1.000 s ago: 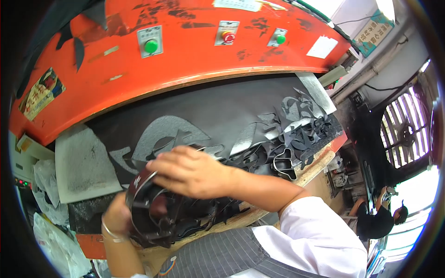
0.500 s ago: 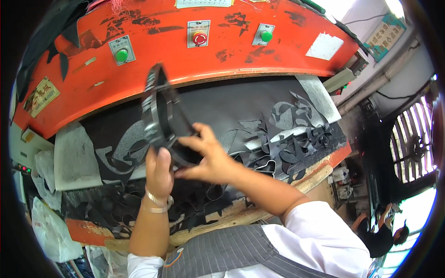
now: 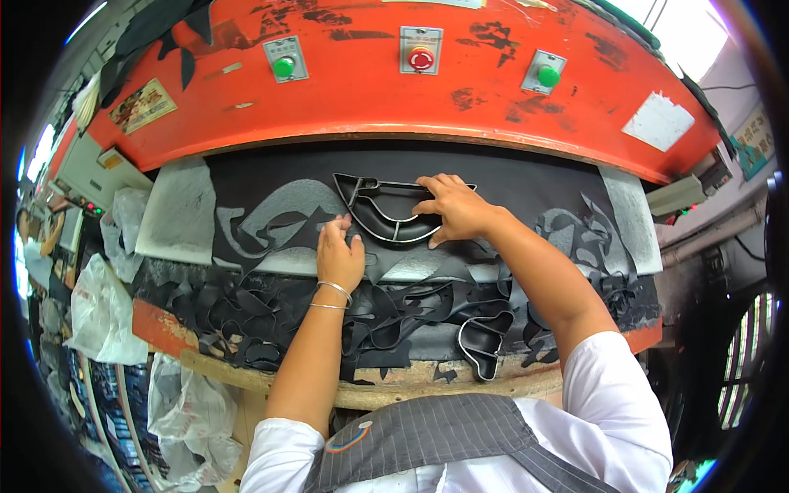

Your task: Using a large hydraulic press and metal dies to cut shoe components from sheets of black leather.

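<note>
Fingers of the right hand (image 3: 462, 207) grasp the right part of the curved metal cutting die (image 3: 398, 230), which lies on black sheet material (image 3: 526, 171), long axis left-to-right; left hand (image 3: 339, 253), loosely open, sits at its lower-left edge (contact unclear).

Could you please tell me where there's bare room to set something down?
The pale left end, beside the dark sheet, looks bare, as does the sheet's uncut back strip between the right hand and the pale right end. It's crowded along the front, with black scraps and a small metal die, and mid-sheet around the large metal die.
</note>
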The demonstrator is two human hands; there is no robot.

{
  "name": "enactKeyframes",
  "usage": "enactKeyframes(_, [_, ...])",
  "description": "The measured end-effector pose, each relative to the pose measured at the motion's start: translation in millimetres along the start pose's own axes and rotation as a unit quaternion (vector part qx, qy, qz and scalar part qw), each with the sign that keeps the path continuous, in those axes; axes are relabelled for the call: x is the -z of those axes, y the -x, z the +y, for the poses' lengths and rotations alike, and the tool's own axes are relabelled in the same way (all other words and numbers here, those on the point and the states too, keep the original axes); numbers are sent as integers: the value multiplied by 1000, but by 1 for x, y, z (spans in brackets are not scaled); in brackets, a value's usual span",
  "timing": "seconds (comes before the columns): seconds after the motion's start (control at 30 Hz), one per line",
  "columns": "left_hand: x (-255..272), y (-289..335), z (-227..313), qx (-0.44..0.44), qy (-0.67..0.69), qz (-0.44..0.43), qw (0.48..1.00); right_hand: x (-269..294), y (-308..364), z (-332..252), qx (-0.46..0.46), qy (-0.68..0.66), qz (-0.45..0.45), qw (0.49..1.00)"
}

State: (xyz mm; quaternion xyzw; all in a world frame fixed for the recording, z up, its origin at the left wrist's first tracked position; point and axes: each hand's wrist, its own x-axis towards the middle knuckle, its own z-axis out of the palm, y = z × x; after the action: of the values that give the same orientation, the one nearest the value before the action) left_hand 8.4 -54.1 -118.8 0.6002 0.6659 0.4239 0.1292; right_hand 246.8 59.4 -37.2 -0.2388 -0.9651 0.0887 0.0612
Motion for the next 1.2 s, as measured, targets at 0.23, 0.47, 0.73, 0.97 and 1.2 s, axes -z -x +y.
enactKeyframes(0.23, [-4, -2, 0, -6, 13, -19, 1000, -5, 6, 6, -6, -1, -25, 1000])
enactKeyframes(0.47, [-3, -5, -6, -25, -6, -2, 1000, -47, 31, -31, -365, -62, 137, 919])
enactKeyframes(0.73, [-2, -8, -12, 20, 47, -13, 999, -69, 31, -21, -247, -62, 223, 941])
enactKeyframes(0.97, [-1, -13, -10, -27, 5, -1, 1000, -65, 29, -27, -252, -22, 227, 941])
enactKeyframes(1.2, [70, -14, -42, 27, 209, -41, 977, -58, 120, -129, -401, 20, 26, 916])
